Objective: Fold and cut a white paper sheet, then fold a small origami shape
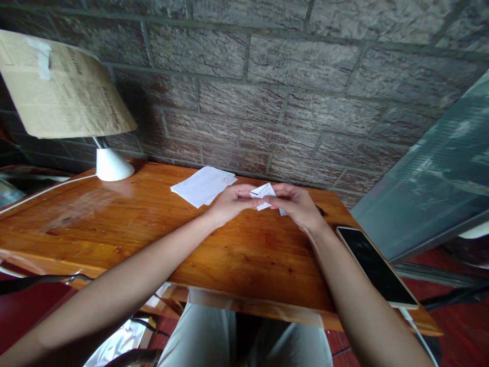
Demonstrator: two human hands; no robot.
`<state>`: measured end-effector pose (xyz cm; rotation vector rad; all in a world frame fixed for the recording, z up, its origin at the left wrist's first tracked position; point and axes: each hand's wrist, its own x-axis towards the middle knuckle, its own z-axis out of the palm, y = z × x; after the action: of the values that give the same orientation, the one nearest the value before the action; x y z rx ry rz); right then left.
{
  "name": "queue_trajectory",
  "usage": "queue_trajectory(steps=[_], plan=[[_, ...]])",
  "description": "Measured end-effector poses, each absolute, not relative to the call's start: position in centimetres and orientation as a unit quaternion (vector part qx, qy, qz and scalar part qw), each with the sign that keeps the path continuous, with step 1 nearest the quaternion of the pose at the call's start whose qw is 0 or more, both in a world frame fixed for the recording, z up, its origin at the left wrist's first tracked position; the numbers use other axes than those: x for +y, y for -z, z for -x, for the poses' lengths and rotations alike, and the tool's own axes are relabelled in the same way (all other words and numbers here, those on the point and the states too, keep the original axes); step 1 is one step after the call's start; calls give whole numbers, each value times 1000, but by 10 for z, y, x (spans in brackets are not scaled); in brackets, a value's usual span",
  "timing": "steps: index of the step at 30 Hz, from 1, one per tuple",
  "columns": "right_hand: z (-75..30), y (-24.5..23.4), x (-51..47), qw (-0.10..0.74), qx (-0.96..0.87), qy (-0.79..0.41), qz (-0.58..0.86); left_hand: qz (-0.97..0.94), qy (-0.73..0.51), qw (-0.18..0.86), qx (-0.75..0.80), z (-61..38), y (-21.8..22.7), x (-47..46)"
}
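Between my two hands is a small piece of folded white paper (266, 190), held up over the wooden table. My left hand (234, 201) pinches its left side, thumb in front and fingers behind. On the right side, my right hand (296, 203) grips it the same way, with the thumb across its lower part. A further bit of white paper (283, 211) shows under my right hand; whether it is joined to the folded piece I cannot tell. Left of my hands lies a loose stack of white printed sheets (204, 186) with a reddish stamp.
The wooden table (160, 239) stands against a stone-block wall (244, 102). A lamp (114, 165) with a newsprint shade is at the back left. A tablet (376, 267) with a white cable lies along the right edge. A small dark object (321, 210) sits behind my right wrist.
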<state>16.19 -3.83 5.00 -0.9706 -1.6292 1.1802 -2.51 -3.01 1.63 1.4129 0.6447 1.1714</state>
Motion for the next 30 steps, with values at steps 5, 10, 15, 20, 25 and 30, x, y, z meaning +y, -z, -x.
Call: queue_trajectory(steps=[5,10,15,20,25,30], plan=[[-163,-53,-41,425,-659,-480,393,-588,-488,583,275,25,-16,-28],[-162,-57,-45,439,-674,-433,407,-591,-461,599,281,25,-20,-30],[-161,-54,-42,443,-707,-367,411,-595,-442,617,264,22,-16,-32],[-164,-49,-36,471,-685,-355,428,-522,-497,634,279,23,-11,-27],[-165,-46,-35,435,-690,-396,421,-453,-574,601,321,28,-15,-22],[-162,-40,-33,474,-687,-327,443,-477,-545,621,299,28,-17,-23]])
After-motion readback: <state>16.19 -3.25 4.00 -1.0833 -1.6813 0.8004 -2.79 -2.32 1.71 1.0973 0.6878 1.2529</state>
